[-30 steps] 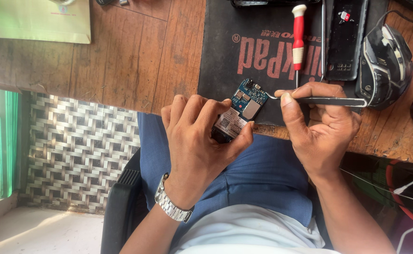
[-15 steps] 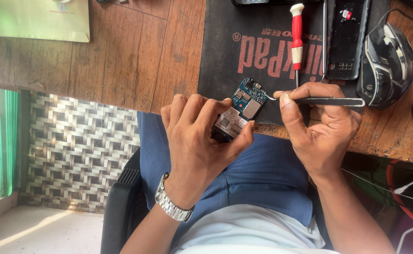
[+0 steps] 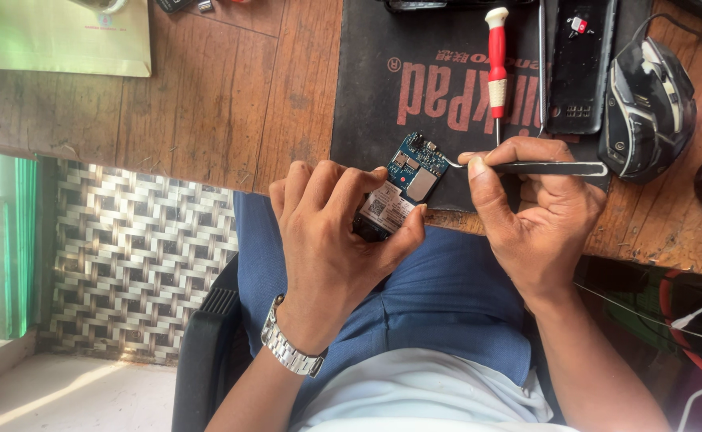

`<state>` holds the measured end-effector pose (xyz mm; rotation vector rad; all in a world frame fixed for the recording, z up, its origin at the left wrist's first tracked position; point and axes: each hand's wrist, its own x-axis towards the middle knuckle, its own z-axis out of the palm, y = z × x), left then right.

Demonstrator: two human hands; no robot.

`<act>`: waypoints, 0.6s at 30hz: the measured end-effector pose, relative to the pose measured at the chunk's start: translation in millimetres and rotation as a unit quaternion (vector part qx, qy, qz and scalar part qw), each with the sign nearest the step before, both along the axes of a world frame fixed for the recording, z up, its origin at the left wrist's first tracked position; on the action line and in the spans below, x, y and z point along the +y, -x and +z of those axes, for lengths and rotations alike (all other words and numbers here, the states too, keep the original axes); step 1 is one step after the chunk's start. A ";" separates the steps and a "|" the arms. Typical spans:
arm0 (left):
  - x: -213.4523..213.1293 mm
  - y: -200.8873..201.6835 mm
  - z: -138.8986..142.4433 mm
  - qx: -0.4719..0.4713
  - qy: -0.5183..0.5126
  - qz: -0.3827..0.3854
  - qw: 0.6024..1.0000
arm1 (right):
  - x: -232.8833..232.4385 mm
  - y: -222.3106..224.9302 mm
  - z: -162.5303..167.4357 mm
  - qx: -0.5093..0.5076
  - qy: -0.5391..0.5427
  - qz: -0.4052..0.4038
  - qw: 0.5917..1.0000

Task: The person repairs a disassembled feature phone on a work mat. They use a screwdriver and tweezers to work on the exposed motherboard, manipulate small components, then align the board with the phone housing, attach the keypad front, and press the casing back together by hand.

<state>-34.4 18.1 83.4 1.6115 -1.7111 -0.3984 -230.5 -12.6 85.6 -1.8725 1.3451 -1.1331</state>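
we see the left hand [image 3: 331, 240] closed around a small blue circuit board [image 3: 403, 184], thumb on its near edge and fingers curled over the far side, so the board sits tilted up off the black mat [image 3: 375, 104] and just over the mat's near edge. a white label and a metal shield show on the board's upper face.

the right hand [image 3: 539, 212], just right of the board, is pinched shut on a pair of black tweezers [image 3: 543, 168]; the thumb and forefinger press them from both sides and the other fingers are folded under. the tweezers lie almost level, and their thin bent tip touches the top right corner of the board, as far as we can tell.

beyond the board, on the mat, a red and white screwdriver [image 3: 496, 60] lies with its blade pointing toward the right hand's knuckles. right of the screwdriver a dark phone body [image 3: 579, 64] lies flat on the mat, and further right again a black computer mouse [image 3: 647, 108] rests on the wooden table [image 3: 231, 96]. well to the left of the board, at the far corner of the table, a pale green paper [image 3: 55, 36] lies flat. a metal wristwatch [image 3: 291, 348] is on the left wrist, below the board, over blue trousers.
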 end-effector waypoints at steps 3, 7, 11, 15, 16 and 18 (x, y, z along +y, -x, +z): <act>0.9 0.2 0.8 0.003 -0.010 0.001 1.000 | 1.7 1.5 -2.1 -0.003 0.002 0.002 1.000; 0.8 0.4 0.2 -0.003 -0.005 0.001 1.000 | 3.4 4.2 -5.6 -0.021 -0.008 -0.001 1.000; 1.6 1.0 -0.6 -0.003 -0.003 0.002 1.000 | 4.5 5.0 -7.4 -0.105 -0.049 -0.010 0.993; -0.3 2.5 1.7 -0.003 -0.003 0.011 1.000 | 5.6 3.0 -6.8 -0.134 -0.054 -0.016 0.989; -2.3 4.4 2.6 -0.010 0.002 0.022 1.000 | 5.9 2.3 -6.5 -0.140 -0.056 -0.020 0.988; -7.9 10.8 4.5 -0.023 0.013 0.046 0.999 | 6.5 1.8 -5.4 -0.175 -0.077 -0.033 0.981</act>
